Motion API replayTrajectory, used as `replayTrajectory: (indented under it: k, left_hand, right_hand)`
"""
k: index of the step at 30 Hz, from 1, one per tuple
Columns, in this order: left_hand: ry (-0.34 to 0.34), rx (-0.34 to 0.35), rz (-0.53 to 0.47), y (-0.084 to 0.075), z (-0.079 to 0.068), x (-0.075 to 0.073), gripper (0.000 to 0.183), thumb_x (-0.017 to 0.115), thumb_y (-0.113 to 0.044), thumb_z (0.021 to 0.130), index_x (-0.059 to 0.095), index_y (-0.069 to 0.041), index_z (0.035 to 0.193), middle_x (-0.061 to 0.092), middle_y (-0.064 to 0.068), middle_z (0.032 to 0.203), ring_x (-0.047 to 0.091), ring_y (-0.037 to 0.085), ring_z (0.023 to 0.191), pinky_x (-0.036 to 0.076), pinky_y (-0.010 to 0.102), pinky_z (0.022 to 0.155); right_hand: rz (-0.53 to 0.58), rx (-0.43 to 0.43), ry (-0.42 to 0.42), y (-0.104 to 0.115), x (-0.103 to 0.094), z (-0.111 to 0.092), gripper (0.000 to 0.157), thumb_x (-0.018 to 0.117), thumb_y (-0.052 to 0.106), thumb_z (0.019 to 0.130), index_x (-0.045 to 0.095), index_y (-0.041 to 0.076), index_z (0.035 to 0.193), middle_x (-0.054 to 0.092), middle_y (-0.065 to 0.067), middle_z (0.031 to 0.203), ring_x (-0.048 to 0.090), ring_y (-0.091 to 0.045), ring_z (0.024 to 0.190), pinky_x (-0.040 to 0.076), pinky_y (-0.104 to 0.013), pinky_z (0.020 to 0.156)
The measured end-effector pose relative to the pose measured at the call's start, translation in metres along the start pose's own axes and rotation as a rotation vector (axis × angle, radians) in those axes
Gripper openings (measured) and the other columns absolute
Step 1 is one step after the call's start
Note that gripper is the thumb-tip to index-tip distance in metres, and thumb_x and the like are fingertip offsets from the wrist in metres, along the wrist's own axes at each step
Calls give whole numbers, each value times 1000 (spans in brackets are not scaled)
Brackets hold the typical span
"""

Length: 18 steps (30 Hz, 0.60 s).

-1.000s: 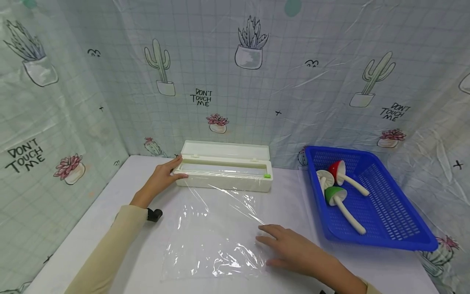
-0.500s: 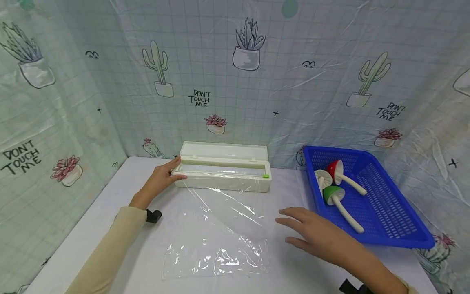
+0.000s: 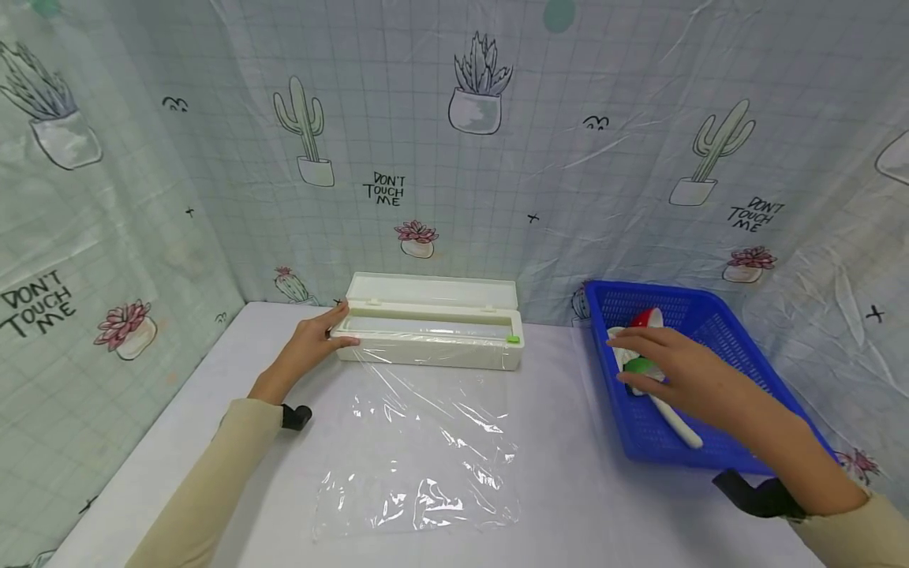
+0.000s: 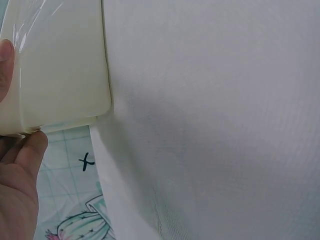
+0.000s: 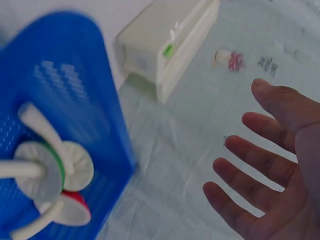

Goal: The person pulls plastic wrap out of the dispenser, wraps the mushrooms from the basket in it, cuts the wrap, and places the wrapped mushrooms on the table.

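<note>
My left hand [image 3: 305,351] grips the left end of a cream cling film dispenser [image 3: 433,353], thumb on the front and fingers round the side. Its lid is raised. A sheet of clear cling film [image 3: 419,473] runs from the dispenser toward me, flat on the table. My right hand [image 3: 692,379], fingers apart and slightly bent, hovers over a blue plastic basket [image 3: 614,410] and holds nothing. Inside are toy mushrooms: a green-capped mushroom [image 5: 36,172], a red-capped mushroom [image 5: 72,210] and a white mushroom [image 5: 80,165]. In the head view my right hand partly hides them.
A white cloth [image 3: 568,505] covers the table. Behind and on both sides hangs a curtain [image 3: 426,118] printed with cacti. A small green slider [image 3: 513,339] sits at the dispenser's right end. Black camera straps circle both wrists.
My right hand has moved from the film's right edge, right and away from me, to above the basket. The left hand stays on the dispenser.
</note>
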<state>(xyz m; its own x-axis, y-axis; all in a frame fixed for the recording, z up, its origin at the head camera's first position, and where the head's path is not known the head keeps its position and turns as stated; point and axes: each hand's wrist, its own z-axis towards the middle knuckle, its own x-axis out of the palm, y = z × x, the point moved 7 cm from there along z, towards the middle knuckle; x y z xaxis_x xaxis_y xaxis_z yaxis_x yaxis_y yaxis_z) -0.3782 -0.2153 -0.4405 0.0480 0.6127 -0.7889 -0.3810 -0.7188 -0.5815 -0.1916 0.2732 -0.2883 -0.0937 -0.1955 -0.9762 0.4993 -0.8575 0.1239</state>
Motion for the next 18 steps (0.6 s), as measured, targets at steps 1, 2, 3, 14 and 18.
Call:
replayTrajectory:
  k: [1,2,3,14,18]
  left_hand:
    - [-1,0,-1,0,0,0,87,77,-39,88,35,-5,156,34,18,160,33,43,146,38,58,112]
    - [-2,-1,0,0,0,0,87,77,-39,89,35,-5,156,34,19,160,33,43,146,38,59,112]
    - [-3,-4,-2,1,0,0,87,77,-39,88,35,-5,157,34,19,160,32,43,146,38,59,112]
    - [-3,-1,-14,0,-1,1,88,77,-40,88,35,-4,156,33,17,161,31,43,147,35,58,114]
    - [-8,4,-11,-1,-1,0,88,77,-40,87,35,-5,156,33,16,161,32,42,147,35,58,114]
  right_hand:
    - [6,19,6,-7,-2,0,47,78,21,91,64,9,135,62,-17,135,58,-42,124,54,-60,92]
    - [10,20,5,-12,-3,1,48,78,21,91,64,8,135,62,-18,135,58,-44,124,54,-61,92]
    - [9,30,13,-18,-4,1,49,78,22,92,63,8,136,61,-19,135,57,-45,124,53,-62,93]
    - [26,87,62,-64,1,-1,58,78,27,91,58,1,139,53,-29,142,47,-54,131,46,-69,97]
    - [21,81,58,-71,4,-4,59,79,27,90,59,-2,137,56,-29,139,50,-53,128,48,-68,96]
